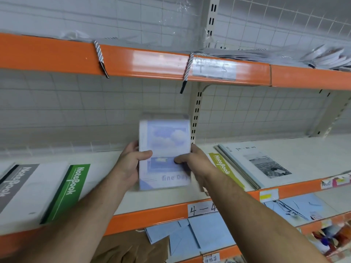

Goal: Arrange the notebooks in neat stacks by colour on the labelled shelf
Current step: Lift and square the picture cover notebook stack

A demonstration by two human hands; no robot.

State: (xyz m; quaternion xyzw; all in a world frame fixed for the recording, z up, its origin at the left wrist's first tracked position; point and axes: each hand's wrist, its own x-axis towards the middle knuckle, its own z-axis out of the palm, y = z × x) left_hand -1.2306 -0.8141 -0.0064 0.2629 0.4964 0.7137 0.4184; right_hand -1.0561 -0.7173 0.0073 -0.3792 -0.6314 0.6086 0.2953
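Observation:
A pale blue notebook [164,141] with a cloud picture and the words "fine Day" is held above the shelf [152,198] labelled "4-4" [202,209]. My left hand [131,164] grips its left edge, thumb on the cover. My right hand [193,164] grips its right edge, thumb pressed on the cover too. The notebook is blurred. On the same shelf lie a grey-spined notebook [17,186] and a green-spined notebook [70,190] at the left, a yellow-green notebook [222,168] just right of my right hand, and pale grey notebooks [262,164] with a photo cover further right.
An orange-edged shelf [133,61] above carries plastic-wrapped goods and hanging cords [187,71]. A slotted upright post [196,111] stands behind the notebook. Below lie blue envelopes [199,234] and brown paper [133,247].

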